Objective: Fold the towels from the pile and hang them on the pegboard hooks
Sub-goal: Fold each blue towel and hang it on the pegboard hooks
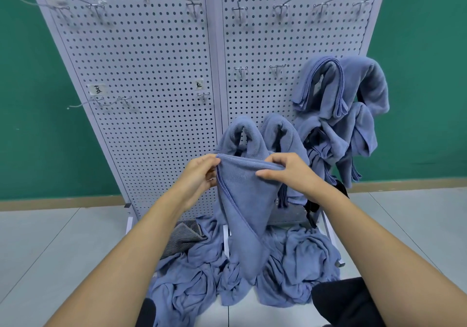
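While both hands pinch its top edge, blue towel [242, 200] hangs folded before pegboard [151, 74] | left hand [199, 175] fingers curled on corner | right hand [288, 172] thumb-and-fingers pinch | pile [192, 276] on floor below

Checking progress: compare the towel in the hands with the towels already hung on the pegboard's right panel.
The held towel is pinched at its top edge by the left hand and right hand; the hung towels hang on the pegboard, untouched. The held towel tapers down to a loose point; the hung towels are folded in layers and looped over. Both are blue with stitched edges.
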A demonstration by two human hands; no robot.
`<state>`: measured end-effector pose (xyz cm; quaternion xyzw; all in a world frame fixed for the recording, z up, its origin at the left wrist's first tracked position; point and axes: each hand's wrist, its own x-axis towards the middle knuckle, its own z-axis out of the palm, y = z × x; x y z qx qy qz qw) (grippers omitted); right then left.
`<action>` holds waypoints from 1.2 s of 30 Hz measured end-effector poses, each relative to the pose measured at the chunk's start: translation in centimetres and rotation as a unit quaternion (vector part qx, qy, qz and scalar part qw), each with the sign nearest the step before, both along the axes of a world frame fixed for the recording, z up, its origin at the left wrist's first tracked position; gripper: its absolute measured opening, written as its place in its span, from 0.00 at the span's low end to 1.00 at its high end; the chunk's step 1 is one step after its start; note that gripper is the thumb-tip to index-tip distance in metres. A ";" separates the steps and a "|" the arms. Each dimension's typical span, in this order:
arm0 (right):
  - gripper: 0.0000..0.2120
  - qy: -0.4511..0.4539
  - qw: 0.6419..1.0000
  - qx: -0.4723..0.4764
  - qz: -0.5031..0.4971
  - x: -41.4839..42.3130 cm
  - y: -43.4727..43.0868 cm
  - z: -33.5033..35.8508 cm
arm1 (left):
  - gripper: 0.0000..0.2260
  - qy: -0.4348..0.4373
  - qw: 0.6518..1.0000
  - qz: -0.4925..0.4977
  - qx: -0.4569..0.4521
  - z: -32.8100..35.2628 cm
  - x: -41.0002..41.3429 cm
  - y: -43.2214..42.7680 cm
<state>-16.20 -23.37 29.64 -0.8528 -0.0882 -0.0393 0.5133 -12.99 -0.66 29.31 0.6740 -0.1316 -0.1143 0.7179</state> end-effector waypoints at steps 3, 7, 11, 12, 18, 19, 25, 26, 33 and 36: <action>0.07 -0.030 0.999 0.012 0.004 -0.1 0.8 0.4 | 0.11 -0.025 0.998 0.001 0.061 -0.8 0.0 -0.1; 0.07 -0.051 0.999 0.014 0.003 -0.1 0.9 0.3 | 0.11 -0.103 0.982 -0.006 0.158 -1.5 -0.5 -0.8; 0.04 -0.048 0.999 0.012 0.004 -0.3 0.2 0.4 | 0.05 -0.097 0.988 0.012 0.119 -1.1 -0.6 -0.8; 0.04 -0.044 0.999 0.013 0.003 -0.3 0.1 0.3 | 0.05 -0.093 0.990 0.006 0.108 -1.0 -0.6 -0.8; 0.07 -0.011 0.999 -0.021 0.044 -0.4 -0.2 0.1 | 0.03 -0.087 0.994 -0.016 0.065 -0.9 -0.9 -1.1; 0.08 -0.008 0.998 -0.032 0.059 -0.4 0.0 0.1 | 0.03 -0.091 0.993 -0.016 0.070 -0.9 -0.9 -1.2; 0.07 -0.012 0.994 -0.062 0.089 -0.2 0.9 -0.1 | 0.03 -0.093 0.993 -0.013 0.078 -1.2 -0.8 -1.2; 0.08 -0.016 0.993 -0.082 0.086 0.0 1.1 -0.1 | 0.03 -0.096 0.992 -0.004 0.084 -1.4 -0.8 -1.2; 0.11 0.028 0.996 -0.084 -0.011 1.0 1.9 2.7 | 0.08 0.049 0.978 0.143 0.142 -4.5 -0.2 -0.5; 0.11 0.015 0.996 -0.078 -0.026 0.8 2.7 5.6 | 0.05 0.161 0.974 0.123 0.100 -6.1 -1.7 -1.2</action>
